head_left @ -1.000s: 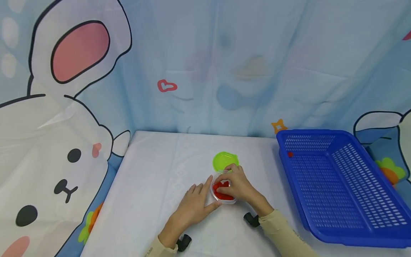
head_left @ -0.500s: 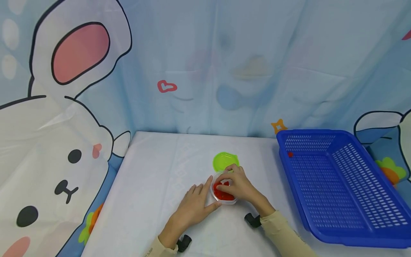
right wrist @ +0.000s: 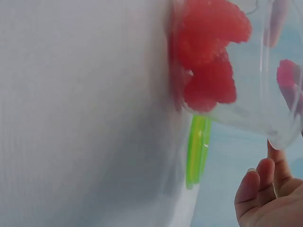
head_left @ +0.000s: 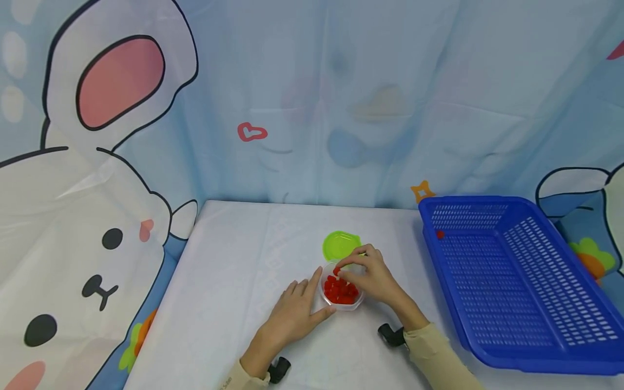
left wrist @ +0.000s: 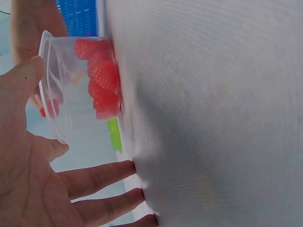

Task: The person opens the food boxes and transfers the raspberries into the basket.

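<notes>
A clear plastic cup (head_left: 345,307) stands upright on the white cloth, with several red raspberries (head_left: 340,292) in its bottom. My left hand (head_left: 294,311) lies beside it, thumb and index finger touching the rim on either side; in the left wrist view its other fingers (left wrist: 102,177) reach down to the cloth. Above the cup's far part, my right hand (head_left: 372,276) pinches one raspberry (head_left: 337,271) between thumb and index finger. The right wrist view shows that raspberry (right wrist: 286,73) through the clear wall, above the others (right wrist: 208,61).
Just behind the cup lies a bright green lid (head_left: 339,245). A large blue plastic basket (head_left: 460,303) stands to the right, with a small red thing (head_left: 441,234) near its far left corner. A printed curtain (head_left: 312,108) hangs behind the table.
My right hand has risen out of the cup and shifted slightly right, lifting one raspberry above the rest. The left hand stays in place at the rim.
</notes>
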`<state>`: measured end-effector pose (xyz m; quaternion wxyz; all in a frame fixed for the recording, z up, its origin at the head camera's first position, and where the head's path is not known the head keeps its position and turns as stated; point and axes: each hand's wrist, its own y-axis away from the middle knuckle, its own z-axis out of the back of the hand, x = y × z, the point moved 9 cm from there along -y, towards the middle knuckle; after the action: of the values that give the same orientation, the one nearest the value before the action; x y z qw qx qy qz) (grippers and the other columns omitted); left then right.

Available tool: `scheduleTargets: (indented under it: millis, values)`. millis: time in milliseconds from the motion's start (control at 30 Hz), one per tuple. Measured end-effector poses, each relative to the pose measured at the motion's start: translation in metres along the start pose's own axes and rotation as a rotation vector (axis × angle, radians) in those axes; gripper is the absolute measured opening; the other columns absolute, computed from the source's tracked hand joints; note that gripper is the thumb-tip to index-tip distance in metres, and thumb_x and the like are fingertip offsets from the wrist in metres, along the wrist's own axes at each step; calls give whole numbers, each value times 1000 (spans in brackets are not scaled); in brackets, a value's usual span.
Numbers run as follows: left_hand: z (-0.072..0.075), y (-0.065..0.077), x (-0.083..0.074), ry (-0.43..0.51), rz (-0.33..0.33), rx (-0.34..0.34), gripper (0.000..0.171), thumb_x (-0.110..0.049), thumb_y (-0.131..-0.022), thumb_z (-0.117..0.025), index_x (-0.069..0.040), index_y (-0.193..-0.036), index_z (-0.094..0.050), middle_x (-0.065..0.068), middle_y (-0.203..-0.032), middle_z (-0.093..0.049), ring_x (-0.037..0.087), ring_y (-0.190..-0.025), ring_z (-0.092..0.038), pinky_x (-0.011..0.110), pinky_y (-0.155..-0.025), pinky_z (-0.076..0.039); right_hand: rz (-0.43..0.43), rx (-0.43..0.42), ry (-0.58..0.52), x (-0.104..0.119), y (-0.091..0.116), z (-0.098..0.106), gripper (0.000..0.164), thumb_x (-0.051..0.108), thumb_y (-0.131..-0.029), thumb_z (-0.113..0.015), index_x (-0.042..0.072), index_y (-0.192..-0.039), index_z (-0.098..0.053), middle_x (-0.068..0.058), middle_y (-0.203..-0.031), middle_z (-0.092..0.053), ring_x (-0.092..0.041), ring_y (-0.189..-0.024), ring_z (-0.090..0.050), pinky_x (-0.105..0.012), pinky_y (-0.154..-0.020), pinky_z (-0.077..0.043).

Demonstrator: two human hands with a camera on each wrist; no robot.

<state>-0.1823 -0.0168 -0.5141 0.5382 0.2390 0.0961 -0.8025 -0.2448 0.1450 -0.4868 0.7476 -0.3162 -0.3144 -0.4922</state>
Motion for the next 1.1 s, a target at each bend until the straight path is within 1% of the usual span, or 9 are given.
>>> scheduleTargets:
  millis: [167,267,367,500,633,833,967,1100]
  values:
    - [1,1,0,1,-2,-10,90,-62,-92,-59,-19,-161,-20,20,-145,-50,43,-132,-46,55,-109,-35,23,-10,-46,3,1,10,15,16,-88,-78,21,-102,-78,-2,-101,-61,-25,-96,-52,-43,-78,-46]
    - [1,1,0,6,3,-10,90,-62,-92,-59,-20,-161,-20,19,-145,-50,44,-132,-46,56,-108,-36,30,-22,-38,5,3,16,16,18,-89,-77,21,-105,-77,4,-98,-62,-23,-89,-54,-38,-73,-47]
    - [1,1,1,15,12,-7,91,-62,-92,-60,-20,-161,-20,19,-145,-50,44,-132,-45,58,-107,-37,39,-36,-19,8,4,21,17,19,-89,-78,21,-106,-77,6,-94,-62,-21,-85,-53,-35,-70,-47]
    - [0,0,2,20,25,-2,91,-63,-91,-60,-21,-161,-20,19,-146,-50,45,-132,-45,60,-105,-37,49,-54,-11,14,7,30,18,16,-89,-78,20,-107,-77,6,-92,-62,-20,-81,-52,-33,-67,-46]
    - [-1,0,2,18,30,0,91,-64,-91,-59,-22,-161,-20,19,-146,-50,45,-133,-44,61,-105,-37,72,-78,-22,28,13,43,18,15,-90,-77,19,-107,-77,6,-93,-63,-18,-83,-54,-34,-69,-47]
    - [-1,1,2,30,38,4,91,-64,-91,-59,-22,-161,-20,19,-146,-50,45,-133,-44,61,-106,-37,93,-118,7,52,21,66,17,14,-90,-76,18,-107,-76,6,-94,-64,-17,-82,-54,-33,-67,-47]
    - [-2,1,2,37,41,8,91,-63,-91,-60,-22,-161,-20,19,-146,-49,44,-134,-43,60,-107,-36,76,-138,32,60,25,86,16,15,-92,-75,20,-107,-76,7,-95,-64,-16,-82,-53,-33,-67,-46]
    - [-1,1,1,35,30,3,90,-62,-92,-60,-21,-161,-20,19,-146,-49,45,-133,-43,59,-107,-36,42,-164,60,67,30,113,14,19,-94,-73,23,-107,-76,7,-97,-65,-16,-80,-53,-30,-64,-46]
